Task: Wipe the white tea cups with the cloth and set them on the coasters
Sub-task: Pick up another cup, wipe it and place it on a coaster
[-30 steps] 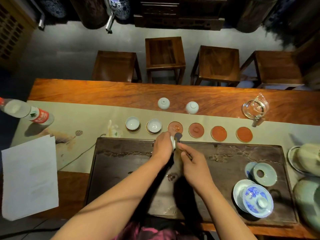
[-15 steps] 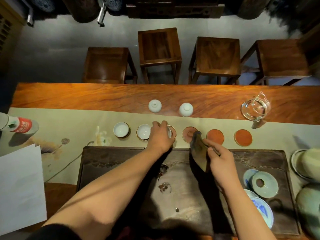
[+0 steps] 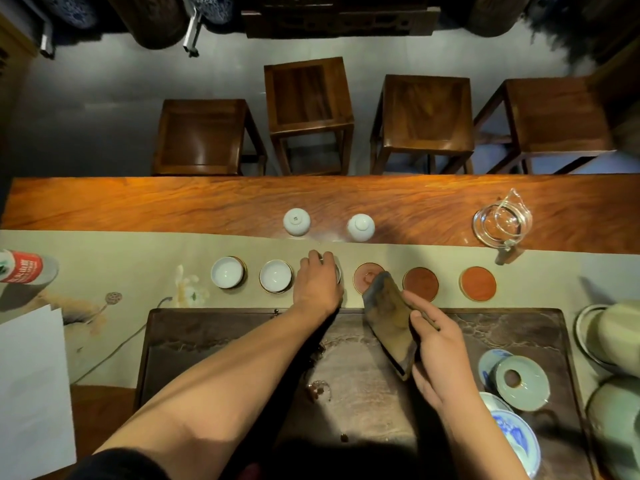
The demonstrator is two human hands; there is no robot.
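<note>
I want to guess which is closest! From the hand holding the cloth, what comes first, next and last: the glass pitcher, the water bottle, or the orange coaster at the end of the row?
From the right hand:
1. Orange coaster, just beyond it.
2. Glass pitcher, farther back, right.
3. Water bottle, far left edge.

Two cups (image 3: 251, 276) on coasters, left of three bare coasters (image 3: 420, 283).

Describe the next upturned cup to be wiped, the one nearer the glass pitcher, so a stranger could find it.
Find the bare wooden table strip beyond the runner. Two white cups stand upside down there; take the right cup, nearer the glass pitcher.
</note>
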